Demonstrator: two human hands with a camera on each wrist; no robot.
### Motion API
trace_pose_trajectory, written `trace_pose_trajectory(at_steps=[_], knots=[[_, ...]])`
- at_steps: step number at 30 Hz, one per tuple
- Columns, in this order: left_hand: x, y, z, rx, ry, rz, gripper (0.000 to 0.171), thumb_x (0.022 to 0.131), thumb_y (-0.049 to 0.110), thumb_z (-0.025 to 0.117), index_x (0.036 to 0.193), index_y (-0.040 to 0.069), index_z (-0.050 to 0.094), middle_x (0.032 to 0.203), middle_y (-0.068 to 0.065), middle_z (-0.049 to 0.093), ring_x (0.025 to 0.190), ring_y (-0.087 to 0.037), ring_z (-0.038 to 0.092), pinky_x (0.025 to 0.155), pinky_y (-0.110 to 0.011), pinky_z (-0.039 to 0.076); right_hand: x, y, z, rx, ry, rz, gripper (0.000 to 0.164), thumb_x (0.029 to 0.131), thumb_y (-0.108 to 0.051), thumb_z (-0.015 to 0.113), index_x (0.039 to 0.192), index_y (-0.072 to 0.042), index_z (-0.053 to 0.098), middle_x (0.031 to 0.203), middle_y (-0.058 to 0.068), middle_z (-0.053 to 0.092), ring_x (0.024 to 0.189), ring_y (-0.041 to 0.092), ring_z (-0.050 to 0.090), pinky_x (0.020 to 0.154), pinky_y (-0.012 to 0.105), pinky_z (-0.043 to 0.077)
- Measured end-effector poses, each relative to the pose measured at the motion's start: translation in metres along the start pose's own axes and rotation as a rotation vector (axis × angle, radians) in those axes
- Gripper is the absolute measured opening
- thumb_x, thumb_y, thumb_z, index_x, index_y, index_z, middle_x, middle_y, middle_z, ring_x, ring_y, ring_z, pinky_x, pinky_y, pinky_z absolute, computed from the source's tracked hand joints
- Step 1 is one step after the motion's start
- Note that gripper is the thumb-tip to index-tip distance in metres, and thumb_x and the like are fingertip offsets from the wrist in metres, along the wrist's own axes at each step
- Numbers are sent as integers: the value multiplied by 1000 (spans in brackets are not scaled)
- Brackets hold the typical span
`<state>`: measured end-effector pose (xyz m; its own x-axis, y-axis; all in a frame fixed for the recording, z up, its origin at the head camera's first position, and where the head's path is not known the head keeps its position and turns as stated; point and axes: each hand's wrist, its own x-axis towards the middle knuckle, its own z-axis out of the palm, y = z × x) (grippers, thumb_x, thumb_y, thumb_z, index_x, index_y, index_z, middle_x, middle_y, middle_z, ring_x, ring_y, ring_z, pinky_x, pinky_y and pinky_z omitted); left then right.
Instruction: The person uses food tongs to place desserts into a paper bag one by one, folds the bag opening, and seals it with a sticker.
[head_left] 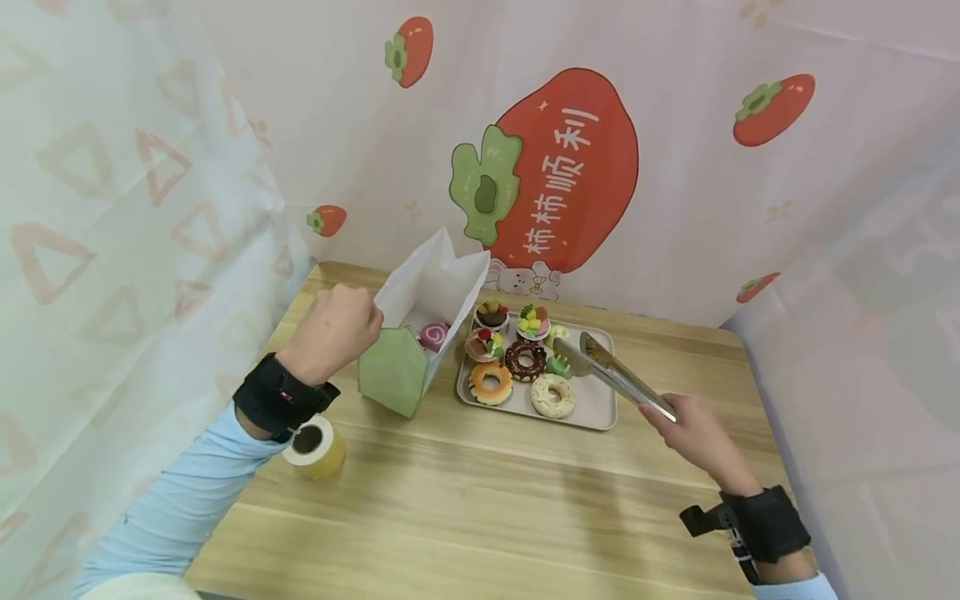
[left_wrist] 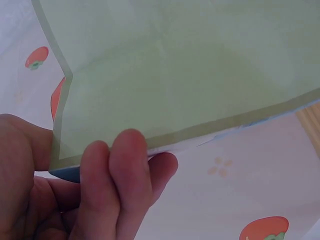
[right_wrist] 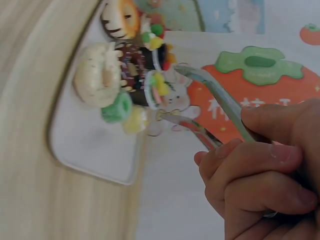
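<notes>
My left hand (head_left: 333, 329) grips the rim of an upright paper bag (head_left: 392, 373), green outside and white inside. In the left wrist view the fingers curl over the bag's edge. A purple swirl pastry (head_left: 433, 336) shows inside the bag's mouth. Metal tongs (head_left: 637, 390) are held in my right hand (head_left: 697, 437), with their arms spread apart and nothing between the tips. Those tips are over the right part of a pale tray (head_left: 588, 410). On it lie a chocolate donut (head_left: 516, 353), a cream donut (head_left: 542, 402), an orange-glazed donut (head_left: 480, 392) and several fruit-topped cups.
A yellow-sided roll of tape (head_left: 326, 458) stands on the wooden table (head_left: 465, 517), below my left wrist. A green piece (right_wrist: 118, 107) and a yellow piece (right_wrist: 135, 120) sit beside the cream donut. Printed cloth walls (head_left: 675, 233) surround the table's back and sides.
</notes>
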<state>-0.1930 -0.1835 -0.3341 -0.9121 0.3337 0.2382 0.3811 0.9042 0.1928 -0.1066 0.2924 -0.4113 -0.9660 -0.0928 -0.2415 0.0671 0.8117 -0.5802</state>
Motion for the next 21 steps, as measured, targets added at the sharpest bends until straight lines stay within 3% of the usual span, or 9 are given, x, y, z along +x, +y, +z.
trace_pose_trajectory(at_steps=[10,14,21], knots=[[0,-1,3,3,-22,-12,41,88,0,48,52,13,35,55,3,26,48,-14,33,44,-27,29,-1,24,31,93,-133,137,36,102,-34,53,78,-8,55,63,-1,42,54,12,38,49,25,31],[0,-1,4,6,-19,-4,41,88,1,48,51,13,35,55,3,27,48,-14,33,44,-27,29,3,32,36,154,-180,130,37,103,-33,51,80,-6,57,62,-2,42,52,11,35,49,25,31],[1,-2,4,-2,-14,-3,43,87,0,48,50,14,33,54,4,26,46,-13,32,42,-25,27,12,51,35,362,-268,139,38,105,-28,48,97,6,62,65,-1,46,49,6,30,48,22,29]])
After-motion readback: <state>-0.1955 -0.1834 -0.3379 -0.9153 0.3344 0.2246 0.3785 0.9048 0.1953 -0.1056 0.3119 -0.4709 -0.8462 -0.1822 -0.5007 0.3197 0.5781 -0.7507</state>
